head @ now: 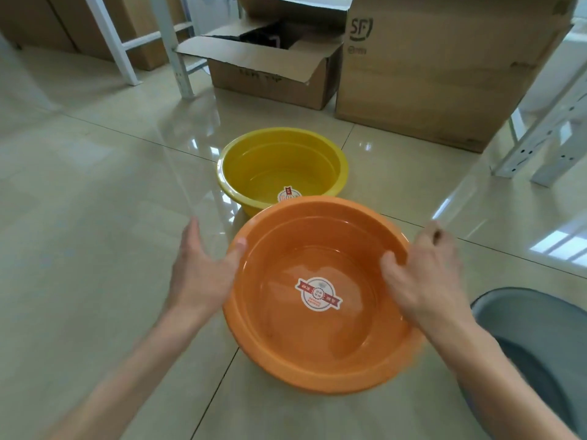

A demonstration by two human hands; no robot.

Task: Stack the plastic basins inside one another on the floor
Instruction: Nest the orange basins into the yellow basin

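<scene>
An orange plastic basin [279,338] with a round sticker on its bottom is in front of me, just above the tiled floor and tilted slightly. My right hand [425,274] grips its right rim, thumb inside the bowl. My left hand [200,268] is beside the left rim with its fingers spread; only the thumb touches the rim. A yellow basin [336,163] with the same kind of sticker stands on the floor just beyond the orange one, its near edge hidden behind it. A grey basin [540,328] lies at the lower right, partly out of view.
Cardboard boxes stand beyond the yellow basin: an open one [273,74] and a tall one [444,68]. White metal rack legs [178,52] are at the back left, and more rack legs [540,147] at the right. Glossy tiled floor [95,201] stretches to the left.
</scene>
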